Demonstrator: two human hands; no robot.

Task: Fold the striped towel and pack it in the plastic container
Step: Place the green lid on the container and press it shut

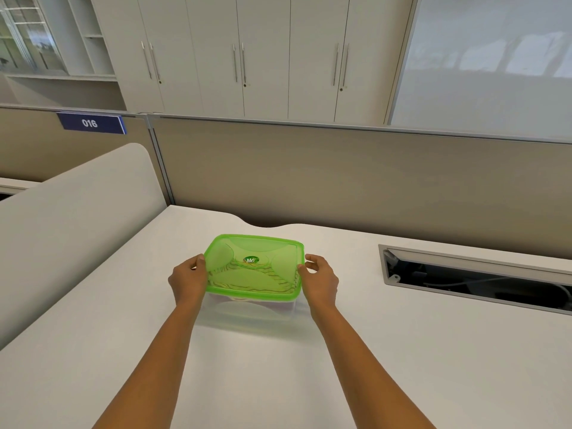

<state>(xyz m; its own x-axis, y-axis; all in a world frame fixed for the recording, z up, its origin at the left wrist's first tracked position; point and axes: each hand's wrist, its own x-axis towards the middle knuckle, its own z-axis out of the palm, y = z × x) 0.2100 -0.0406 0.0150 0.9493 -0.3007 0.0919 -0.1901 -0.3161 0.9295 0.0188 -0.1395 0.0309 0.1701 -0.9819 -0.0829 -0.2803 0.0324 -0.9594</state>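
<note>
A clear plastic container stands on the white desk, covered by a translucent green lid. Through the lid I see the striped towel lying inside. My left hand grips the lid's left edge, thumb on top. My right hand holds the lid's right edge, fingers curled around the rim. Both forearms reach in from the bottom of the view.
An open cable slot with a metal frame is set into the desk at the right. A beige partition stands behind the desk, and a rounded grey divider borders it on the left. Cabinets line the far wall.
</note>
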